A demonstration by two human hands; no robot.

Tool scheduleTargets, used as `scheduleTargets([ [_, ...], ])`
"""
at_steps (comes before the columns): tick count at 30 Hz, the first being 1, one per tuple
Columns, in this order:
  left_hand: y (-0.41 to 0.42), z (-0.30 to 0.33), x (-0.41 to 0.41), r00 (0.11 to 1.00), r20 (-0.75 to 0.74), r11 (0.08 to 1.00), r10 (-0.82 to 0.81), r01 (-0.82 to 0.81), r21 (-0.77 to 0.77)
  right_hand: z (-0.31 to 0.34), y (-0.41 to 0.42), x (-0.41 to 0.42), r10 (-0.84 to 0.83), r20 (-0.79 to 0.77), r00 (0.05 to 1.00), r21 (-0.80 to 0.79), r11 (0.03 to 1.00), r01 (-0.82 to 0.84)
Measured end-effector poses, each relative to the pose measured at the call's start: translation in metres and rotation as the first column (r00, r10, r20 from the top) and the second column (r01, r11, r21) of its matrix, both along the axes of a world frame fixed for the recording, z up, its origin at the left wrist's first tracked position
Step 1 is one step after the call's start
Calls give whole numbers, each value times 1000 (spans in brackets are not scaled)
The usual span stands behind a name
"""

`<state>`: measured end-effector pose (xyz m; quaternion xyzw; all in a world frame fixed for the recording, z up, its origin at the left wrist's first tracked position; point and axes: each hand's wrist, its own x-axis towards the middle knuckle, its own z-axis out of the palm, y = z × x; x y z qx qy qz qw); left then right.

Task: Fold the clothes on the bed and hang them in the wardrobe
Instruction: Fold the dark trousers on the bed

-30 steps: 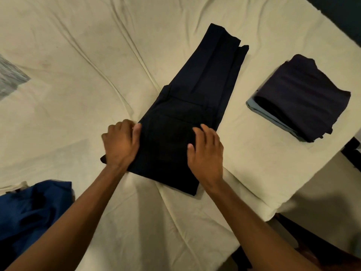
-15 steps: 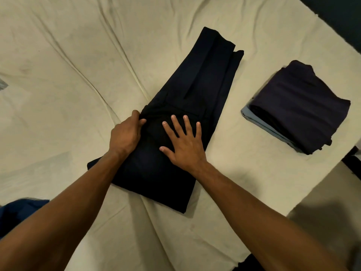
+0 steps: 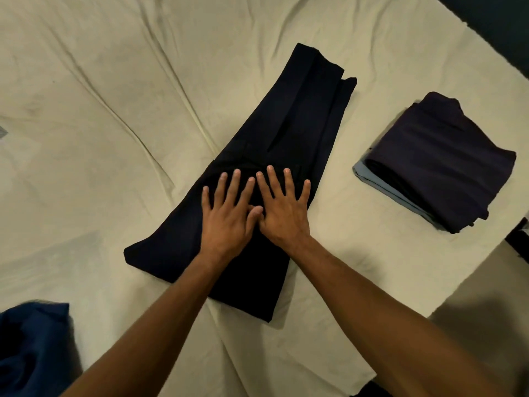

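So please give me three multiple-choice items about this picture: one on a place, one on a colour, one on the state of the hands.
1. Where does the folded pile lie relative to the dark trousers?
A. To their right
B. On top of them
C. To their left

2. What colour is the bed sheet?
A. Red
B. Cream
C. Black

3. How are the hands placed?
A. Both clenched in fists
B. Both flat with fingers spread on the trousers
C. Both lifted off the bed

Answers:
1 A, the pile sits apart near the bed's right edge.
2 B, the sheet is pale cream throughout.
3 B, the left hand and right hand press side by side on the cloth.
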<state>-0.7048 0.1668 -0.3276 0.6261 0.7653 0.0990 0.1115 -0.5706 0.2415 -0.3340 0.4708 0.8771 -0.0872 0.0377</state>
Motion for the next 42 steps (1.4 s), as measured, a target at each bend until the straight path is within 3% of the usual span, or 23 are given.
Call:
scheduleTargets([
  [10, 4, -9, -15, 967, -59, 965, 248, -252, -71, -1, 2, -6, -41, 2, 999, 7, 999, 41],
  [17, 11, -18, -27, 997, -57, 997, 45, -48, -55, -6, 7, 0, -37, 23, 999, 4, 999, 37],
  [24, 16, -9, -22, 978, -8, 975, 210, -210, -76, 4, 10, -2, -26, 34, 999, -33, 999, 27],
  [28, 25, 1, -30, 949, 46, 950, 312, -311, -21, 15, 22, 2, -192, -76, 979, -117, 976, 182],
  [31, 40, 8, -34, 961, 0, 961, 276, -276, 9, 23, 36, 0, -253, -70, 965, -164, 957, 239],
  [38, 64, 8, -40, 974, -24, 942, 223, -222, -253, 28, 49, -2, -167, 94, 982, -173, 968, 181],
  [42, 76, 22, -36, 982, -23, 970, 186, -188, -156, 32, 56, 0, -167, 58, 984, -139, 975, 173],
])
